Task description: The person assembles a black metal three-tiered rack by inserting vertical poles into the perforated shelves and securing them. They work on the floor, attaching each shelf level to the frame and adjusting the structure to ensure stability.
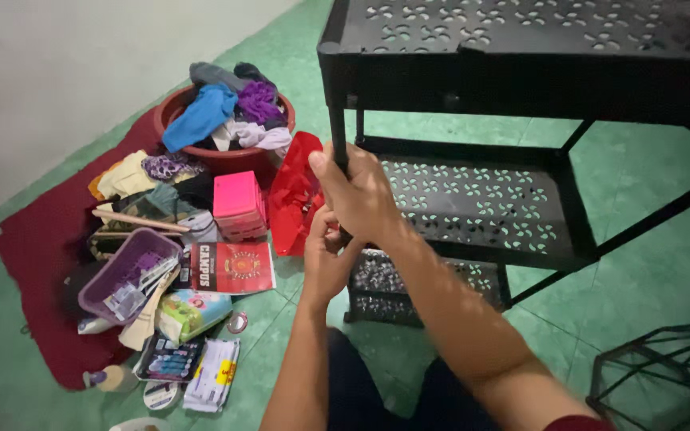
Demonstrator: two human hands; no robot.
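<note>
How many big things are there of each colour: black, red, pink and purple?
Black plastic shelf rack, black wire frame: 2
Red round laundry basin, red folded plastic bag: 2
Pink plastic box: 1
Purple plastic basket: 1
Total: 6

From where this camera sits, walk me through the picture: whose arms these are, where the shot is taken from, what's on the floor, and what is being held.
This is one picture from a camera worn on a person's head, looking down, so the two bare arms coming in from the bottom edge are that person's own. The right hand is wrapped around a thin upright post at the corner of a black shelf rack with patterned holes in its tiers. The left hand sits just below it at the same post; whether it grips the post is hidden by the right hand. The rack stands on a green tiled floor. To the left, a dark red mat holds scattered things: a red basin piled with clothes, a pink box, a purple basket, a booklet and small packets. A black wire frame shows at lower right.
</note>
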